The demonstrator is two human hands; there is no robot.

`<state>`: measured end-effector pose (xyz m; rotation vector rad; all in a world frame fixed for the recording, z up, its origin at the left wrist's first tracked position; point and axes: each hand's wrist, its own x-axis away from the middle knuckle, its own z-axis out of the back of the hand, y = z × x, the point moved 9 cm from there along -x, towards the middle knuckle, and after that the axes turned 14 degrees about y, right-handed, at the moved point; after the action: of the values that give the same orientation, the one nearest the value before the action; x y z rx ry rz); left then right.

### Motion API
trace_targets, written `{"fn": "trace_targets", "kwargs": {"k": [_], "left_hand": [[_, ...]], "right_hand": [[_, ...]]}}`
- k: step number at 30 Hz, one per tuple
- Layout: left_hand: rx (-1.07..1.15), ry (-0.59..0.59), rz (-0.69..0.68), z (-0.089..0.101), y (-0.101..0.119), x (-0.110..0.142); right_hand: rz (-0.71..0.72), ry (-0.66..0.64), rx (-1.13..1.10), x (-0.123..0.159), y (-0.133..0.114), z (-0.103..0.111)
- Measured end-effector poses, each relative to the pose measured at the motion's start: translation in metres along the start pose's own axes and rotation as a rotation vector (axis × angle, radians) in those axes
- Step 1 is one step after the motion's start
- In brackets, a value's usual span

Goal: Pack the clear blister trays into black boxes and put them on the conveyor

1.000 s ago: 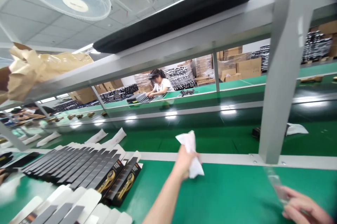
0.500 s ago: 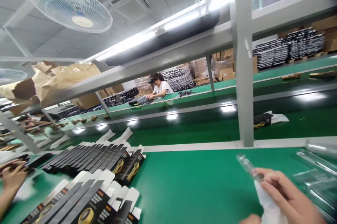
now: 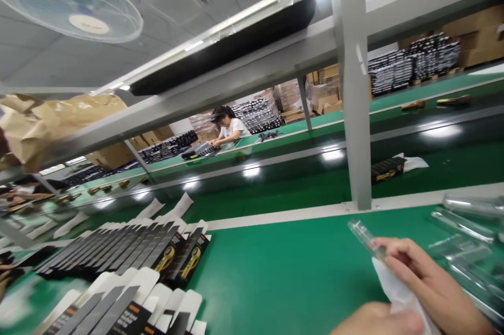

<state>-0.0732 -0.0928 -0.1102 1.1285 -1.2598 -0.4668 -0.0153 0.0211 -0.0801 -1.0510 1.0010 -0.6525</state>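
Observation:
My right hand (image 3: pixel 421 277) is closed around a clear plastic tray (image 3: pixel 361 234), whose narrow end points up and away to the left. Below the fingers, a soft white sleeve (image 3: pixel 388 277) covers the lower part of the tray. My left hand (image 3: pixel 380 320), a little blurred at the bottom edge, grips the sleeve lower down; its fingertips are partly hidden. Beside my right hand lie several more clear plastic trays (image 3: pixel 462 224). To the left stand rows of black boxes (image 3: pixel 129 243) with white flaps raised and a gold item printed on them.
A grey post (image 3: pixel 356 88) rises from the rail (image 3: pixel 275 218) behind the green table (image 3: pixel 271 272). Beyond it, a black box (image 3: pixel 388 168) with a white piece sticking out lies on the green belt. A person (image 3: pixel 230 127) works at the far table; another person's hand (image 3: pixel 6 277) shows at left.
My left hand has come further into view and up against the white sleeve. The right hand keeps its hold. The whole view has shifted slightly with the head.

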Motion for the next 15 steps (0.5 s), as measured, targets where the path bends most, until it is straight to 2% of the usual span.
{"fn": "trace_targets", "kwargs": {"k": [2,3,5,7,9,12,15], "left_hand": [[0.228,0.071,0.004,0.007,0.006,-0.008],[0.327,0.140,-0.031,0.017,0.012,-0.013],[0.455,0.303,-0.143,0.044,0.025,-0.020],[0.550,0.424,-0.235,0.068,0.034,-0.022],[0.639,0.470,-0.269,0.078,0.037,-0.022],[0.765,0.425,-0.224,0.070,0.031,-0.020],[0.863,0.249,-0.171,0.046,0.030,-0.015]], "right_hand": [[0.002,0.174,0.113,-0.008,-0.004,0.021],[0.016,0.268,0.177,-0.010,-0.010,0.032],[0.057,0.352,0.285,-0.009,-0.025,0.038],[0.111,0.298,0.343,-0.003,-0.040,0.024],[0.188,0.180,0.376,0.008,-0.052,-0.003],[0.348,0.065,0.440,0.028,-0.066,-0.039],[0.503,0.060,0.516,0.041,-0.078,-0.053]]}}
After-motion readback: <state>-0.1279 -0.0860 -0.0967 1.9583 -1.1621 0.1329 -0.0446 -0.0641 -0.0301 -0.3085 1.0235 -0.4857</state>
